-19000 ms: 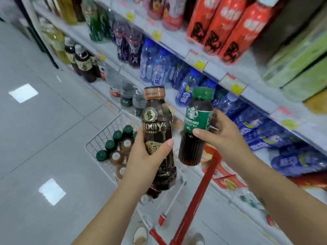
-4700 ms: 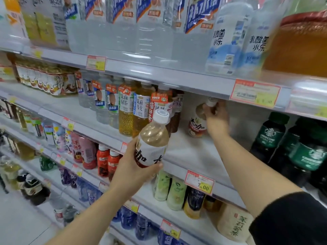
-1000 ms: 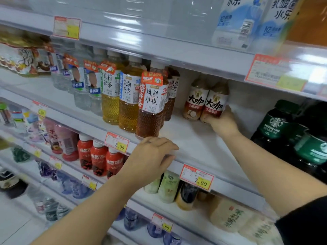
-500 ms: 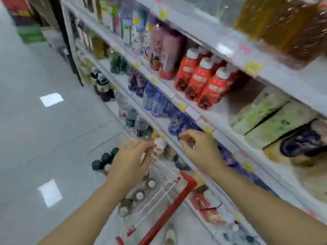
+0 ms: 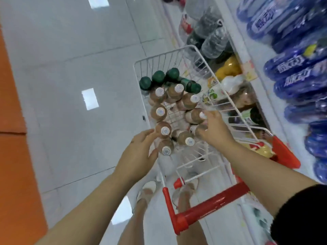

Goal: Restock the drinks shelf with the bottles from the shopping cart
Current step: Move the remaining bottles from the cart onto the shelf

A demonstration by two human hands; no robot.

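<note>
Brown white-capped plastic bottles (image 5: 160,112) are waiting inside the white wire shopping cart (image 5: 178,50). Back from the drinks shelf (image 5: 236,38), the left hand (image 5: 139,152) is spreading its grip open around one bottle. The right hand (image 5: 215,129) is covering another, and I cannot tell whether its grip is closing.

We look down on wire, plastic and gloss.
Our cart (image 5: 164,53) is white-coated metal wire with a red plastic handle (image 5: 212,205); the bottles (image 5: 156,116) are plastic with matt caps, the floor (image 5: 70,68) glossy tile, the shelf packs (image 5: 292,68) in shiny blue film, and our sleeve (image 5: 300,218) is black cloth.
</note>
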